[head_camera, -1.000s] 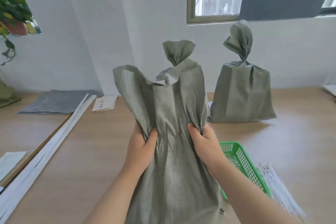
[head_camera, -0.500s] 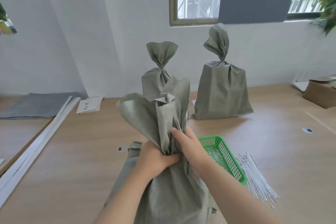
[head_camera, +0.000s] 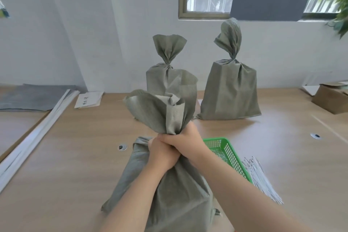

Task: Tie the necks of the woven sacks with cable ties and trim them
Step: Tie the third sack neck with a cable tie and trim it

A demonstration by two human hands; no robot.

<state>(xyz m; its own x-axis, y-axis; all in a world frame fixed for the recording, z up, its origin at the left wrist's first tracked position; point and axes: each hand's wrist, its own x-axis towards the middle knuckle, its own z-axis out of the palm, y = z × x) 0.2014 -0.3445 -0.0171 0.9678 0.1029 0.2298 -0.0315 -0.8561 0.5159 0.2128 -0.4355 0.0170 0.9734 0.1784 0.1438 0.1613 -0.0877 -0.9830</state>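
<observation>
Wooden table [head_camera: 79, 156]; both hands [head_camera: 173, 149] gripping sack neck [head_camera: 172, 128].

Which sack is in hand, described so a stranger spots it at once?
On the wooden table, find the green basket. Beside it stands the near sack, its neck gripped by the left hand and right hand. Unlike the left tied sack and right tied sack behind, it alone is held.
</observation>
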